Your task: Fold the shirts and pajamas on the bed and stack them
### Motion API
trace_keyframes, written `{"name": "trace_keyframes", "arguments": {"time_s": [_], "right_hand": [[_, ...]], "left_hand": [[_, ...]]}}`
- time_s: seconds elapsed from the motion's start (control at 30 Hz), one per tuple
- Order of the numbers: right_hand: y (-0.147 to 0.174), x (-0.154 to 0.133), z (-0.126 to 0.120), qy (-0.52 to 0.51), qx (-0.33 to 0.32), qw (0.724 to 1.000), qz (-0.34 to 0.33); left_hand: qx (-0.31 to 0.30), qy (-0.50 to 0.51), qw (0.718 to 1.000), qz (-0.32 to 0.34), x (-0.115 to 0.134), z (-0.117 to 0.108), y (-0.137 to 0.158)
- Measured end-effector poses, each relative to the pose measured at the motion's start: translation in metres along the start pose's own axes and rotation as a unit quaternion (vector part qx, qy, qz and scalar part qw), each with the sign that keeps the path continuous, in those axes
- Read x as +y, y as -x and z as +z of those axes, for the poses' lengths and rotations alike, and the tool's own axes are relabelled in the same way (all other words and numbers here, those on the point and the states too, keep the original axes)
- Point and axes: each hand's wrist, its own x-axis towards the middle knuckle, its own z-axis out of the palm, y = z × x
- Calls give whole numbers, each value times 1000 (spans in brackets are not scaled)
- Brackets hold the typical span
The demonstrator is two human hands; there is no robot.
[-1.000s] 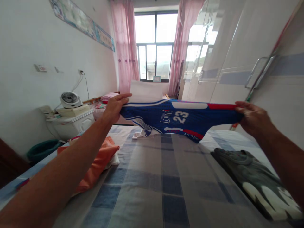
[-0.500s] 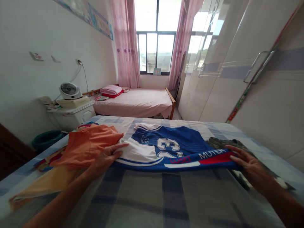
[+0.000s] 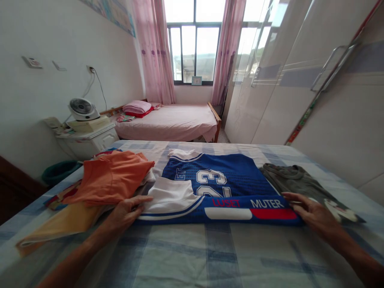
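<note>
lowered from mid-air, one blue jersey (image 3: 237,180) now lies spread on the checked bed (image 3: 186,256) at centre frame. the left hand (image 3: 127,212) and right hand (image 3: 313,214) touch its two near corners; whether the fingers pinch the cloth cannot be told. light, limp and perhaps slippery, it looks best held at those corners. one grey shirt (image 3: 303,188) lies at right; one orange garment (image 3: 108,176) and one yellow garment (image 3: 60,228) lie at left.

White fan (image 3: 85,111) on a box (image 3: 90,125), pink-covered bed (image 3: 180,118) before the curtained window (image 3: 188,42)
</note>
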Motion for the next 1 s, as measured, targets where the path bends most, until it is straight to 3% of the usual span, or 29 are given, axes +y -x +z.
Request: {"name": "trace_keyframes", "arguments": {"time_s": [0.07,0.13,0.2,0.3,0.4,0.57,0.7,0.83,0.93,1.0], "right_hand": [[2,-4,4,121,46,990,-63],[3,-13,10,181,76,971,-138],[0,-22,18,194,63,959,-195],[-8,-29,32,202,7,948,-247],[-15,-24,46,237,-18,936,-259],[-17,-14,52,239,-1,931,-276],[-18,-20,47,196,46,934,-296],[-22,-31,45,202,133,923,-298],[-18,-37,49,233,163,911,-300],[-12,-39,55,239,149,903,-325]], "left_hand": [[20,-90,995,33,-1,3,0],[79,-189,975,82,5,7,-6],[112,-256,949,143,15,11,-17],[69,-297,927,217,28,19,-42],[25,-342,914,217,31,28,-63],[31,-377,908,182,25,30,-68],[101,-304,927,194,25,23,-63],[203,-266,920,206,30,21,-71],[223,-292,906,211,35,29,-78],[206,-309,898,236,35,37,-79]]}}
